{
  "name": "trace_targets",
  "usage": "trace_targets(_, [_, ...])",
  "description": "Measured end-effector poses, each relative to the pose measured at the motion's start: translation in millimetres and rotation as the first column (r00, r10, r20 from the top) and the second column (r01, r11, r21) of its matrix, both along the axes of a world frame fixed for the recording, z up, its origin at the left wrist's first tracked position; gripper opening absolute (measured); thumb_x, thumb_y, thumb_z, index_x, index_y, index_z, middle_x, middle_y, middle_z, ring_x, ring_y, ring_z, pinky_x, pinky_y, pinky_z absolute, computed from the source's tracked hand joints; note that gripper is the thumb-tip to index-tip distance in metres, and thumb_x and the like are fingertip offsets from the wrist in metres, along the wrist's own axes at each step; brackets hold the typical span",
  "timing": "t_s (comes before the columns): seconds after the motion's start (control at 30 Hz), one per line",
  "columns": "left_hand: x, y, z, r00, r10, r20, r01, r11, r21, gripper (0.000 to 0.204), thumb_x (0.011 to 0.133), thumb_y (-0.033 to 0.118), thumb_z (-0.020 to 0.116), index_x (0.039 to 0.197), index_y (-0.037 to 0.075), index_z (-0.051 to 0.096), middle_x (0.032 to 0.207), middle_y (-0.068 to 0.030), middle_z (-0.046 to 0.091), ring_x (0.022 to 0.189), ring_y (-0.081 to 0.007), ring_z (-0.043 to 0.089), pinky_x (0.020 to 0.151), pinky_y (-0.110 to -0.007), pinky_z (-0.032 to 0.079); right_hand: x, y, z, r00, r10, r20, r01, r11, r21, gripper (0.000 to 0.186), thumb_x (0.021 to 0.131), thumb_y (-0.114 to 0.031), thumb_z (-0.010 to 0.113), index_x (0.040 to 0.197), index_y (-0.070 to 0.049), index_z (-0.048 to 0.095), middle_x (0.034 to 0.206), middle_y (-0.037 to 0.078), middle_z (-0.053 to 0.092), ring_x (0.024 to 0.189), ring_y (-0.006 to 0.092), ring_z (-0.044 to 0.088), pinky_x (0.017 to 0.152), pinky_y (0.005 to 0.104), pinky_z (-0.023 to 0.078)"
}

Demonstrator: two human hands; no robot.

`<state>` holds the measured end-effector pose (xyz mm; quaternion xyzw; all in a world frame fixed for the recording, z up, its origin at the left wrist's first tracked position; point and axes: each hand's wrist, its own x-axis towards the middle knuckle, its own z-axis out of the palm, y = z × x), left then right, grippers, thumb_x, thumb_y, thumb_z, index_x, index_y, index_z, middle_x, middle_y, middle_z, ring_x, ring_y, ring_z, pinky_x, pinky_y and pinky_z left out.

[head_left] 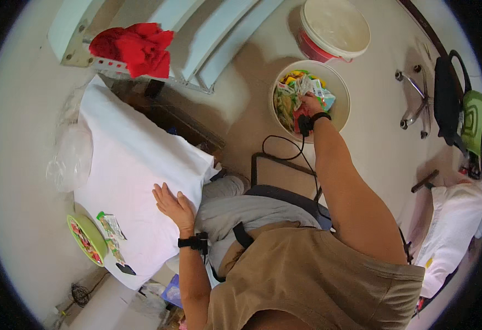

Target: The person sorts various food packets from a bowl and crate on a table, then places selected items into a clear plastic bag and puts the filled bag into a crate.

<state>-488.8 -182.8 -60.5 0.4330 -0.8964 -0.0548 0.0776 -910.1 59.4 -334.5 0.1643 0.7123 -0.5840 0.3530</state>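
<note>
- Two bare hands in view. Left hand [175, 209]: open, fingers slightly spread, palm down on the white cloth [136, 148] at the near edge of the table; nothing visible in its grasp.
- Right hand [309, 105]: inside the white bucket [341, 96], fingers bent against the packets [289, 93]. Whether it grips one cannot be told.
- Packets: heaped in the bucket, mixed colours, below its rim.
- Second bucket [337, 25]: red-banded, just beyond the first.
- Green bowl [99, 237]: at the table's far edge, near a corner, filled with small red items.
- Small green-and-white packets [111, 225]: on the cloth, beside the bowl.
- Clear plastic bag [70, 159]: along the far edge.
</note>
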Motion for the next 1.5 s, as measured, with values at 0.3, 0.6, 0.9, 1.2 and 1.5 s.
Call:
trace_targets(0.3, [-8,3,-3,0.998,-0.015,-0.062,0.018,0.999,0.051,0.054,0.086,0.026,0.048,0.133,0.005,0.034,0.143,-0.0188,0.024,0.133,-0.0366,0.018,0.103,-0.055,0.013,2,25,63,0.877,-0.149,-0.457,0.278,0.933,0.23,0.027,0.089,-0.019,0.05,0.108,0.0,0.055,0.09,0.011,0.061,0.078,0.0211,0.055,0.068,0.0366,0.044])
trace_targets(0.6, [12,-6,-27,0.954,-0.032,-0.298,0.048,0.998,0.049,0.059,0.078,0.029,0.062,0.127,0.004,0.043,0.136,-0.0242,0.034,0.129,-0.0397,0.025,0.099,-0.054,0.019,48,-102,227,0.813,0.425,-0.399,-0.553,0.779,-0.297,0.022,0.09,-0.019,0.052,0.104,-0.002,0.058,0.089,0.002,0.061,0.079,0.0096,0.053,0.073,0.0239,0.043])
trace_targets(0.9, [74,-3,15,0.357,0.581,-0.731,0.05,0.77,0.636,0.032,0.091,0.016,0.051,0.118,0.0,0.049,0.11,-0.0087,0.057,0.102,-0.0153,0.052,0.089,-0.026,0.041,270,-323,368,-0.776,0.41,-0.48,-0.623,-0.371,0.689,0.023,0.084,-0.016,0.047,0.102,-0.006,0.057,0.089,0.015,0.063,0.082,0.0305,0.061,0.073,0.0417,0.046])
trace_targets(1.2, [175,12,-7,0.056,0.729,-0.682,-0.187,0.679,0.71,0.022,0.091,0.012,0.05,0.109,0.0,0.052,0.09,-0.0035,0.059,0.082,-0.01,0.053,0.076,-0.022,0.043,444,-405,372,-0.69,0.181,-0.701,-0.724,-0.17,0.669,0.039,0.078,-0.019,0.059,0.115,-0.008,0.054,0.112,0.015,0.056,0.107,0.0305,0.05,0.089,0.0427,0.04])
trace_targets(1.5, [208,-25,17,0.627,0.517,-0.583,-0.613,0.789,0.041,0.04,0.076,0.011,0.061,0.113,0.0,0.052,0.112,-0.0217,0.053,0.1,-0.0334,0.05,0.088,-0.038,0.039,445,-331,286,-0.657,0.325,-0.68,-0.738,-0.091,0.669,0.066,0.074,-0.035,0.064,0.13,-0.011,0.04,0.134,0.025,0.032,0.123,0.0415,0.031,0.094,0.0576,0.028])
